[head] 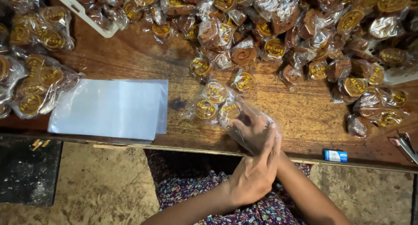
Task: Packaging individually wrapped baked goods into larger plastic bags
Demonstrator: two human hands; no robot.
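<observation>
Clear plastic bag (235, 116) of wrapped brown cakes, right of the flat empty bags (109, 108), mouth held open by left hand (254, 175); right hand (252, 127) reaches inside, grip hidden

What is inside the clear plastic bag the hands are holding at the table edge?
Inside the clear plastic bag, three small wrapped brown cakes with round yellow labels show at its far end. The left hand covers the near end; the right hand reaches inside, so anything there is hidden.
</observation>
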